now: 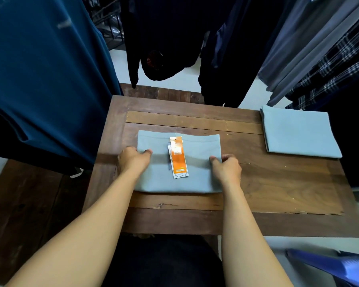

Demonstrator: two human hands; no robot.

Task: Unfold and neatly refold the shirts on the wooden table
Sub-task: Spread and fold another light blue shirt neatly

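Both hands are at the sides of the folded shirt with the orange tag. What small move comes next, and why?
Probably lift both edges to start opening the shirt: the left hand and right hand each pinch a side, and it lies folded.

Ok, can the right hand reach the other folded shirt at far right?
Probably yes: only bare table lies between right hand and other folded shirt, once it releases the tagged shirt.

Teal garment [46, 79] hanging left; dark garments [164, 38] hanging behind; plaid garment [340, 65] hanging right; blue plastic item [340, 268] lying lower right.
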